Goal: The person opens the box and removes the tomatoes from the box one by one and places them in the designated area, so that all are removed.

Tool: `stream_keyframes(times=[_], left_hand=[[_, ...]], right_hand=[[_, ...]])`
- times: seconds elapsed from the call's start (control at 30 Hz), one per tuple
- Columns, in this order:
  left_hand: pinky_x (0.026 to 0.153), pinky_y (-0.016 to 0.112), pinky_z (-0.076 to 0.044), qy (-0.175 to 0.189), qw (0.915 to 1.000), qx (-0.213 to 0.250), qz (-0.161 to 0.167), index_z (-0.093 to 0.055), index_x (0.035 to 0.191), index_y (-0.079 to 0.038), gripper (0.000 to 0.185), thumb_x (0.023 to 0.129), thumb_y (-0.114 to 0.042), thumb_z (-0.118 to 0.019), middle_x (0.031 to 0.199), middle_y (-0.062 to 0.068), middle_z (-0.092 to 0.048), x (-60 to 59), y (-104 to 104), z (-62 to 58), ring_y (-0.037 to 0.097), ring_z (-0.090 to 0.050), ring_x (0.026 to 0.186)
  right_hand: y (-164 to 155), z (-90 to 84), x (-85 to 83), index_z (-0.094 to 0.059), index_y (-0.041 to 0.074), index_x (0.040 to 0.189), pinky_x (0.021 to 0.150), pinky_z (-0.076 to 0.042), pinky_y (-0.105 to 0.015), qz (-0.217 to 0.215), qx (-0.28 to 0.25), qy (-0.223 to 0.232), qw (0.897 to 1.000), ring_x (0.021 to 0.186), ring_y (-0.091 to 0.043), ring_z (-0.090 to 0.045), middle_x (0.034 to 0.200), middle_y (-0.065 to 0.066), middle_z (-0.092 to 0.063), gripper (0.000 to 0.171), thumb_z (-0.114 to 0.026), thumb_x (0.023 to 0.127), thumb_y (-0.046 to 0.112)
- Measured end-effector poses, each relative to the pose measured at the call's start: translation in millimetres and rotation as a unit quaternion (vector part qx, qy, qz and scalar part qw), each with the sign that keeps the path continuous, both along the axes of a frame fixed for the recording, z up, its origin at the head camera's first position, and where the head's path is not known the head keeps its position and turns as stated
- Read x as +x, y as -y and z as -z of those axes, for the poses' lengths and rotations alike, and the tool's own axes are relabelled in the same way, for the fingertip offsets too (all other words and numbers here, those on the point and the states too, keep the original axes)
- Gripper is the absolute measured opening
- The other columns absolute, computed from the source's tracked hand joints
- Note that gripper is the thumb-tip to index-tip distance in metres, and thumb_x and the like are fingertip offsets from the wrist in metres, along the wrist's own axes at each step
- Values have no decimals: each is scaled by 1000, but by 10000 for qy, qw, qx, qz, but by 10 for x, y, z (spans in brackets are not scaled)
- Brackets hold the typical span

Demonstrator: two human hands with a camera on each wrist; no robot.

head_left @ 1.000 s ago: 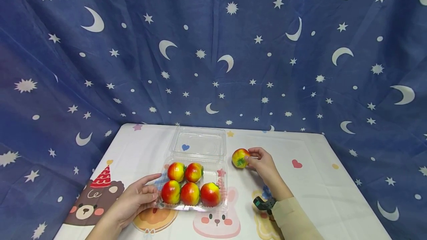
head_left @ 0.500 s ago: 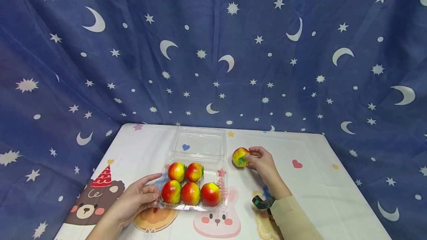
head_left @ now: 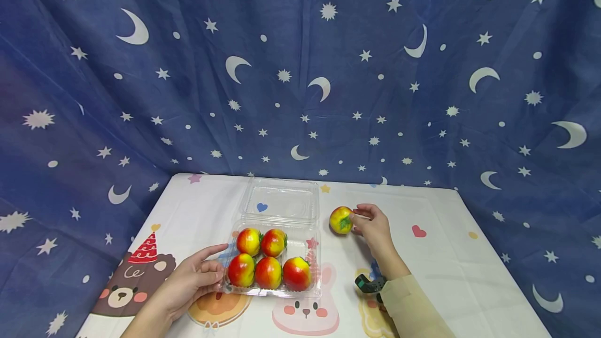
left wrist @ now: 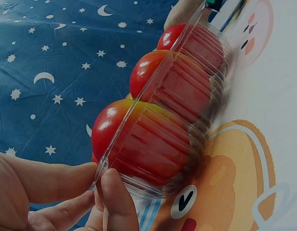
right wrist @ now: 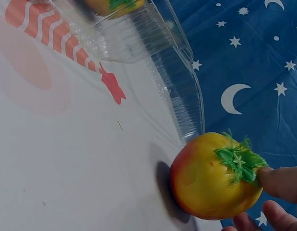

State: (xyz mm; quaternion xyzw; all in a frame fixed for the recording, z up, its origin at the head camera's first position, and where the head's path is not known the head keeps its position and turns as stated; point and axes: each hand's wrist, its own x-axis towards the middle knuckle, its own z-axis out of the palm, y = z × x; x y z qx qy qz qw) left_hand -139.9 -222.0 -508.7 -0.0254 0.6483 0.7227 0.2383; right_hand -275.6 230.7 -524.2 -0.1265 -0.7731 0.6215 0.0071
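Observation:
A clear plastic clamshell box [head_left: 296, 247] lies with its lid folded back, holding several red-and-yellow fruits [head_left: 268, 273], two in the far row. My left hand [head_left: 194, 278] pinches the box's left rim between thumb and fingers, which the left wrist view shows up close. To the right of the box, my right hand [head_left: 376, 231] holds another red-and-yellow fruit [right wrist: 213, 180] with a green leafy top. Its thumb [right wrist: 280, 182] presses at the leaves, other fingers lying low on the far side. A shadow falls on the cloth beside this fruit.
The transparent lid [head_left: 281, 200] extends behind the box toward the table's far edge. A white cloth [head_left: 446, 254] printed with cartoon animals covers the table. Behind it hangs a dark blue curtain [head_left: 300, 67] with moons and stars. A black band [head_left: 371, 283] circles the right wrist.
The right hand and its fruit have shifted slightly right and away from the person. The left hand and the box have stayed in place.

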Motion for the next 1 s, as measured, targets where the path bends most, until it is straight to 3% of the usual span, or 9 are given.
stream_keyframes(times=[0.4, 0.77, 1.0], left_hand=[[86, 26, -63, -22, 10000, 30, 38, -20, 169, -1, 84, 100, -6, -69, 94, -4, -67, 4, 1, 3, 14, -66, 85], [86, 26, -63, 12, 10000, 23, 35, -21, 169, -2, 84, 101, -6, -69, 94, -4, -67, 0, 2, 1, 14, -66, 86], [86, 26, -63, 64, 10000, -7, -13, -22, 169, -3, 83, 101, -7, -69, 95, -3, -67, 1, -6, -10, 15, -66, 86]], right_hand=[[9, 39, -52, -56, 4, 142, 89, -66, -37, 106, -270, -107, 9995, 115, -22, -69, 142, -16, -67, 46, -73, 99, 10], [12, 19, -57, -56, 3, 144, 84, -66, -32, 210, -100, 35, 9997, 102, -19, -71, 135, -16, -68, 45, -71, 102, 14], [6, 39, -77, -58, 3, 142, 81, -66, -31, 177, -19, 51, 9998, 102, -21, -70, 134, -16, -66, 42, -69, 104, 17]])
